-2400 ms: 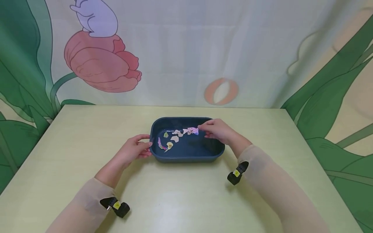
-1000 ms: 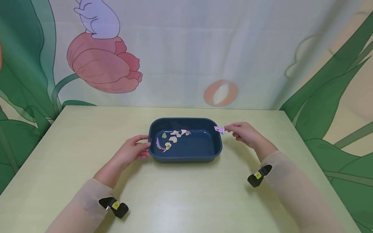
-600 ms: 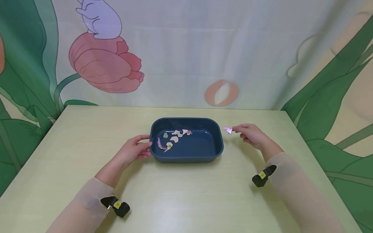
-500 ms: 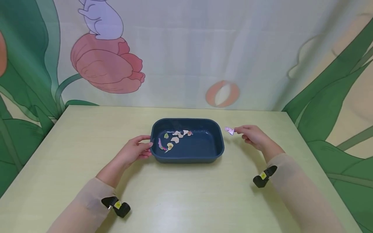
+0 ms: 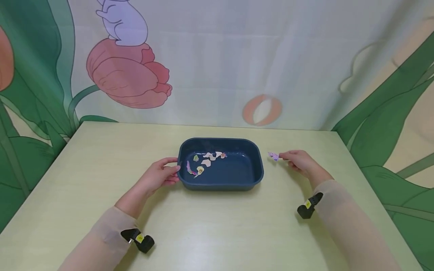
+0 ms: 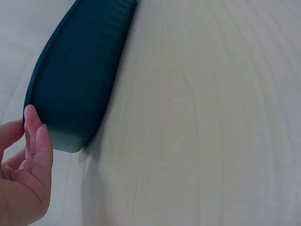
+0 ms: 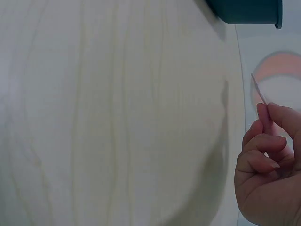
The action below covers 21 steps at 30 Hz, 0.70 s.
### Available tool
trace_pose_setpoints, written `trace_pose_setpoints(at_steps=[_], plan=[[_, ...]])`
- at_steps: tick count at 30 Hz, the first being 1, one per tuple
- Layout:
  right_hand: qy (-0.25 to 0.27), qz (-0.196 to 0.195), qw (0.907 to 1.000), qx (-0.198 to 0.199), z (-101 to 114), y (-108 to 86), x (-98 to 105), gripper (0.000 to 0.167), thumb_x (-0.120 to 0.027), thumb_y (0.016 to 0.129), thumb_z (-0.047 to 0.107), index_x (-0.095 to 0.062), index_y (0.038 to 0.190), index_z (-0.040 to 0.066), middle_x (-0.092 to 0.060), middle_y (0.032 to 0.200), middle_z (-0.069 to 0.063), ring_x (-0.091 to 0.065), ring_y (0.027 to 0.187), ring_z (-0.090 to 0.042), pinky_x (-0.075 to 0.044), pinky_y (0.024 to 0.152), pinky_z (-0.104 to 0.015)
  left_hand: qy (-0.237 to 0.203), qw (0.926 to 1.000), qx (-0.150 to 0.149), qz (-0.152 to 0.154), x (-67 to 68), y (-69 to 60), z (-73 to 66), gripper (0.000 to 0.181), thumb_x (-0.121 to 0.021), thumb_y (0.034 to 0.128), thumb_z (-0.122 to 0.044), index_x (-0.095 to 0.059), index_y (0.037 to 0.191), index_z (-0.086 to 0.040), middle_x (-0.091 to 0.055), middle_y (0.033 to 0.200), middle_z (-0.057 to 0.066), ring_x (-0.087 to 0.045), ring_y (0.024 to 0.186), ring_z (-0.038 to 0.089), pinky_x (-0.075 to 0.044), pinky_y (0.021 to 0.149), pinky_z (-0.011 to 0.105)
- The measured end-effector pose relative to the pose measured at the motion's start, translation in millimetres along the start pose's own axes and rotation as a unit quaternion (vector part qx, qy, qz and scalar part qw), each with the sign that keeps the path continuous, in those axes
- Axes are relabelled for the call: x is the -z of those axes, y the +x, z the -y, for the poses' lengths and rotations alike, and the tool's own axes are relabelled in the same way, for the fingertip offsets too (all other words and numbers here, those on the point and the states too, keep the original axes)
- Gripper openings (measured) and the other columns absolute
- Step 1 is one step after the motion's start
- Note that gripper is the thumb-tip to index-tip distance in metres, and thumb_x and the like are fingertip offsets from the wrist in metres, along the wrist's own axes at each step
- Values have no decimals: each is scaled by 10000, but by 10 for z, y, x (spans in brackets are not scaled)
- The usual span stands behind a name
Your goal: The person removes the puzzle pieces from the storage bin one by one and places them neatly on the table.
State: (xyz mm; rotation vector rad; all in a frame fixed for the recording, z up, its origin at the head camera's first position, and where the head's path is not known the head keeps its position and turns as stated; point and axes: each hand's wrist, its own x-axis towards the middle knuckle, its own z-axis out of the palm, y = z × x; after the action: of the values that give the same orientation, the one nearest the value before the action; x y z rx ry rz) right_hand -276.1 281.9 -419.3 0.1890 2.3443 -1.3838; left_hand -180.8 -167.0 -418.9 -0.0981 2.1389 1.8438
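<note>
A dark blue plastic tub (image 5: 234, 186) stands on the table. My left hand (image 5: 156, 177) pinches its left rim between thumb and fingers; in the left wrist view the fingertips lie on the tub's outer wall (image 6: 80, 70). Just off the right end, my right hand (image 5: 300, 161) pinches a small purple patterned paper cutout (image 5: 273, 156) by its edge, held above the table. The right wrist view shows this cutout (image 7: 258, 89) edge-on and thin. Several scraps lie inside the tub's left half, among them a pale piece (image 5: 205, 163), a yellow one (image 5: 200, 170), a green one (image 5: 196, 158) and a pink-purple strip (image 5: 189, 167).
The pale wooden table (image 5: 217, 229) extends on all sides of the tub. Behind its far edge hangs a printed curtain (image 5: 210, 75) with flowers and leaves. A small black camera sits on each wrist, the left one (image 5: 144, 242) close to the tabletop.
My right hand has carried the purple cutout out of the tub, over its right rim, and a little farther right. The left hand keeps its grip on the rim.
</note>
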Motion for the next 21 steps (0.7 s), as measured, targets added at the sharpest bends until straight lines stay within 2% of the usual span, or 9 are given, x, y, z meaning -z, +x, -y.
trace_pose_setpoints(at_steps=[3, 8, 11, 14, 17, 21], plan=[[-105, -22, 9999, -17, -39, 32, -6, 351, -568, 935, 292, -596, 1089, -22, -421, 658, 35, -370, 552, -104, -307, 504, -225, 17, 10000, 14, -27, -7, 8, 0, 465, -541, 951, -154, -394, 1369, -14, -637, 789, 56, -645, 713, 194, -548, 690, 293], [-383, 14, 9992, -99, -79, 75, -34, 266, -574, 928, 277, -595, 905, 13, -423, 596, 36, -360, 506, -106, -307, 472, -229, 20, 10000, 26, -24, -10, 11, 1, 465, -541, 951, -152, -391, 1369, -13, -635, 780, 56, -643, 705, 190, -547, 679, 285], [-521, 7, 9985, -147, -79, 90, -55, 260, -573, 929, 268, -600, 925, 10, -427, 601, 31, -358, 495, -102, -313, 467, -228, 36, 10000, 25, -10, -13, 13, 0, 467, -544, 951, -155, -391, 1369, -12, -636, 780, 60, -643, 707, 194, -547, 674, 279], [-870, -119, 9960, -142, -58, 97, -80, 284, -576, 923, 280, -611, 961, 2, -434, 625, 19, -370, 514, -116, -327, 486, -241, 48, 10000, 20, -18, -17, 15, -3, 466, -546, 950, -159, -395, 1366, -15, -637, 782, 65, -644, 710, 201, -547, 675, 282], [-1356, -308, 9902, -148, -36, 103, -101, 310, -576, 915, 300, -631, 985, 3, -457, 675, -3, -410, 579, -147, -353, 537, -261, 39, 10000, 24, -31, -17, 13, -4, 470, -549, 949, -161, -393, 1367, -15, -639, 780, 64, -645, 709, 199, -548, 679, 287], [-1756, -530, 9828, -211, -20, 119, -127, 301, -580, 910, 296, -650, 976, 10, -480, 702, -16, -445, 653, -170, -373, 593, -281, 25, 10000, 28, -45, -13, 9, -1, 467, -541, 951, -152, -388, 1369, -11, -637, 775, 63, -643, 706, 193, -546, 666, 272]])
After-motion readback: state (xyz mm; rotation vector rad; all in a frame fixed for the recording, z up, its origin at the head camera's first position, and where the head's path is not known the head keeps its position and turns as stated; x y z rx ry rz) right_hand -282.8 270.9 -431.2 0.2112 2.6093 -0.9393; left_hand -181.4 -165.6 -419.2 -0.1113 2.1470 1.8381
